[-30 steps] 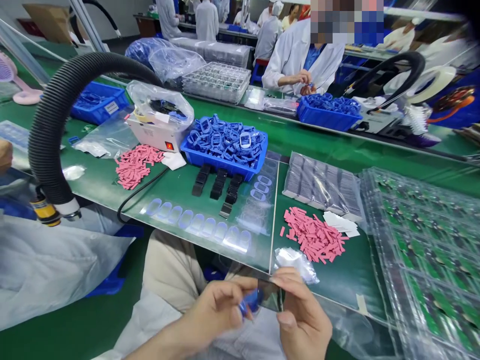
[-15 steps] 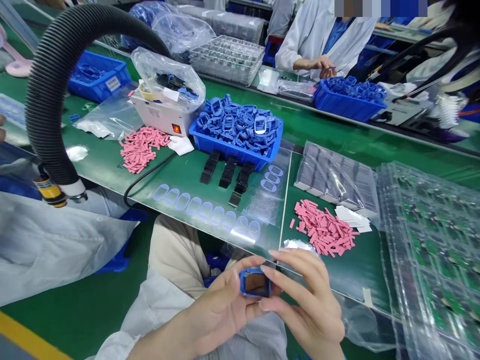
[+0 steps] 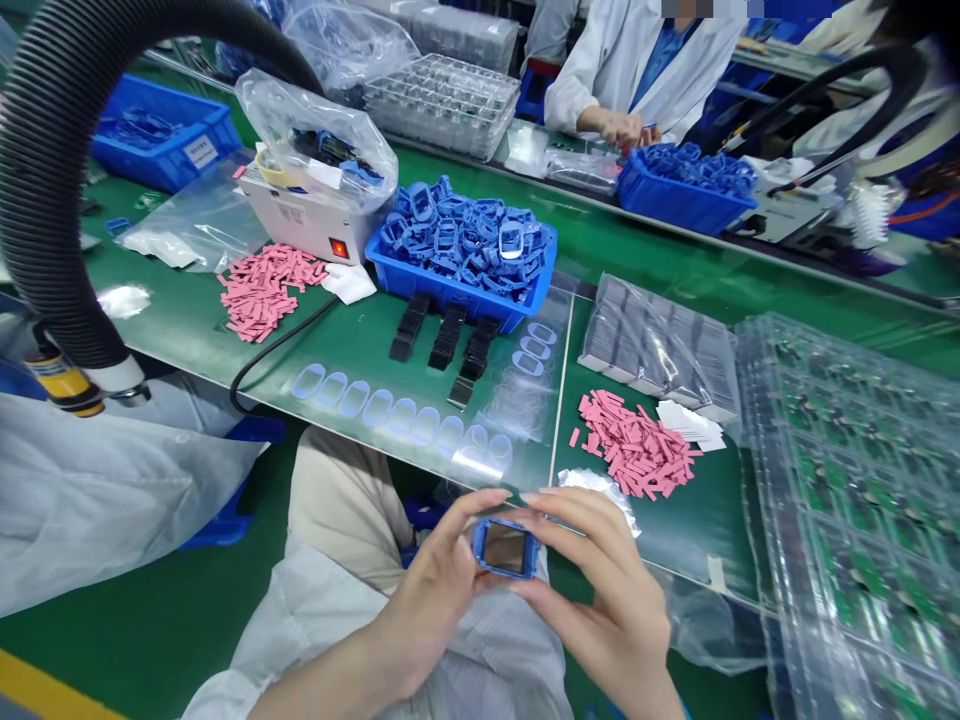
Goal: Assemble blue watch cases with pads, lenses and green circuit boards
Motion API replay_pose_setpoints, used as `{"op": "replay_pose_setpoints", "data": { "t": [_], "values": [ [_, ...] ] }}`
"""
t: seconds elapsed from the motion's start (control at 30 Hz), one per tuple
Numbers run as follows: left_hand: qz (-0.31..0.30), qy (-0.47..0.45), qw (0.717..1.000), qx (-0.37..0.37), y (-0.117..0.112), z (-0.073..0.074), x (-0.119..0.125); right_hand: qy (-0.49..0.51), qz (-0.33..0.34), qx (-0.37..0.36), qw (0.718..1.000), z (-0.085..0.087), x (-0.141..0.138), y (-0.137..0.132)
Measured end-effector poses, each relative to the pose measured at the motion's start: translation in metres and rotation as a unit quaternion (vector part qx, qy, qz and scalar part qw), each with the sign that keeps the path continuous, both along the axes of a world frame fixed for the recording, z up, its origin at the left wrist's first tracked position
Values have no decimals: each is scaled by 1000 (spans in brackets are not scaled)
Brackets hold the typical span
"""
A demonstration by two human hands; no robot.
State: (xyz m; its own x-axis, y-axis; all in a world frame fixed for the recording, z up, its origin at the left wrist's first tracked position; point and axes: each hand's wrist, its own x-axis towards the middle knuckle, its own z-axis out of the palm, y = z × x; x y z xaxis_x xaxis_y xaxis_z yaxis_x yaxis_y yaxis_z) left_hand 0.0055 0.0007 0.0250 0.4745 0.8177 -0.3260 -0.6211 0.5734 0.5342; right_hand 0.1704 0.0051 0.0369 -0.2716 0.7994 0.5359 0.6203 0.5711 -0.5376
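Note:
Between both hands, above my lap at the table's front edge, is a blue watch-like frame (image 3: 481,549) with a dark screen (image 3: 505,549) set in it. My left hand (image 3: 439,590) grips its left side, thumb and fingers closed round it. My right hand (image 3: 604,585) pinches the right side, fingertips on the upper and lower edges. The screen faces up toward me. Just beyond the hands lie crumpled silvery film pieces (image 3: 600,486) and a row of clear oval films (image 3: 401,416).
A blue bin (image 3: 450,287) of blue frames stands mid-table, dark screens (image 3: 448,338) stacked before it. Pink strips (image 3: 637,445) lie in piles. Clear trays (image 3: 847,480) hold green boards at right. A black hose (image 3: 45,180) arches at left. A co-worker (image 3: 637,70) sits opposite.
The blue frame has been turned so its screen shows flatter and more fully. My right fingers have closed in along its edges. The whole view has shifted slightly.

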Motion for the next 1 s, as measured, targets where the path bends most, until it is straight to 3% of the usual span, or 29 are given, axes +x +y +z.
{"op": "replay_pose_setpoints", "data": {
  "t": [0.1, 0.17, 0.27, 0.37, 0.5, 0.6, 0.7, 0.8, 0.9, 1.0],
  "values": [
    [51, 98, 985, 131, -1, -8, 1, 77, -16, -39, 996, -1, -12, -3],
    [73, 132, 974, 170, -1, -14, 2, 106, -23, -54, 993, 0, -20, -5],
    [80, 134, 976, 151, -1, -21, 0, 92, -46, -45, 994, -1, -18, -3],
    [65, 94, 989, 98, 1, -22, -5, 61, -168, -36, 983, -9, 16, 13],
    [67, 107, 992, 19, 2, -12, -9, 17, -441, -70, 895, -28, 92, 51],
    [93, 130, 987, -18, -1, -5, -6, -51, -531, -117, 837, -40, 135, 76],
    [95, 140, 985, -17, -3, -2, -3, -95, -545, -156, 819, -46, 150, 90],
    [88, 146, 985, -18, -4, -2, -3, -113, -538, -161, 820, -47, 151, 96],
    [83, 146, 986, -18, -4, -2, -6, -108, -525, -130, 834, -43, 145, 95],
    [72, 135, 988, -14, -4, -3, -8, -77, -487, -56, 868, -31, 125, 83]
  ]
}}
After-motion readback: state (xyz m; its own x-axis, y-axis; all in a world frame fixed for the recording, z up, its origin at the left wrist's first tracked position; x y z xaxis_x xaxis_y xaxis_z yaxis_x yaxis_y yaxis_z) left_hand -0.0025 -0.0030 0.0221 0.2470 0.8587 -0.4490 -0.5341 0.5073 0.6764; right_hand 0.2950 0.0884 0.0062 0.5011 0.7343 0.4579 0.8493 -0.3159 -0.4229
